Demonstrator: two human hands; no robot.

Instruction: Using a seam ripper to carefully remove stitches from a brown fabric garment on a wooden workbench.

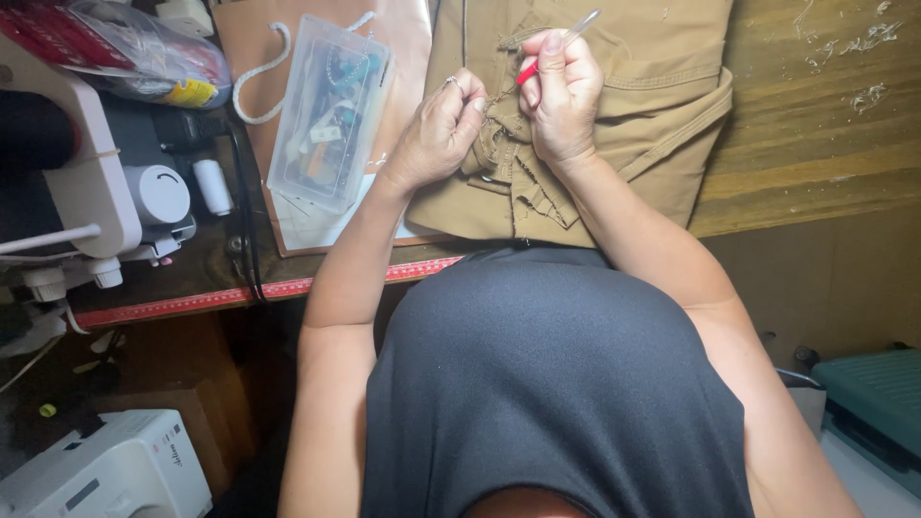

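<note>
Tan woven garment, folded, frayed seam bunched under both hands on rough wooden worktop. Left hand fisted tight, pinching the puckered fabric edge; ring on one finger. Right hand clamped on a slim tool with red handle and clear tip, tip angled up and away from the knuckles. Just left of the left hand: clear ribbed plastic box on a brown paper bag. Bare plank right of the right hand; red measuring tape lines the near edge
</note>
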